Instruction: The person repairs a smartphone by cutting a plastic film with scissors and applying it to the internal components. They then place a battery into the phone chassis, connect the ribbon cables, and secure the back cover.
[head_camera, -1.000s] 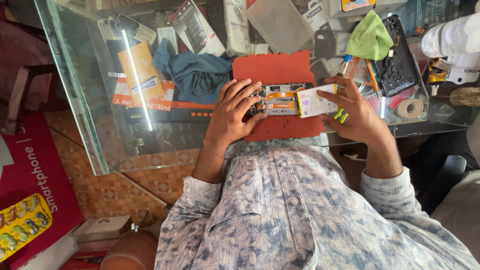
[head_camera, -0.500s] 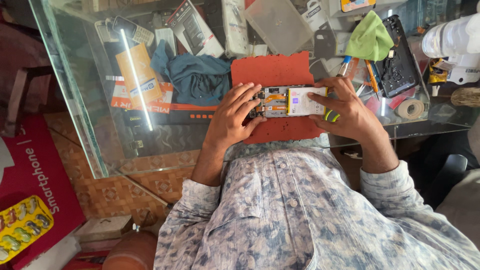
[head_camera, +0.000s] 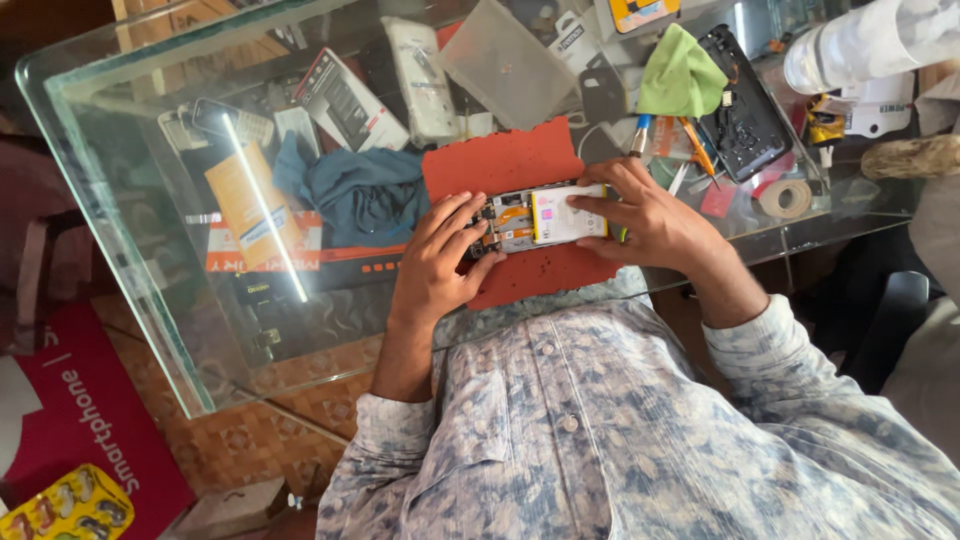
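In the head view, mid-frame, the opened phone (head_camera: 540, 218) lay on the red mat (head_camera: 520, 165). The left hand (head_camera: 435, 262) pinched its end; the right hand (head_camera: 650, 215) pressed its battery. It looked light, thin, fragile: best held by edges.

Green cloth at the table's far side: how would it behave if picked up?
The green cloth lies crumpled in soft folds, so it is probably floppy and light. It would likely drag rather than roll if pushed, and seems unlikely to break.
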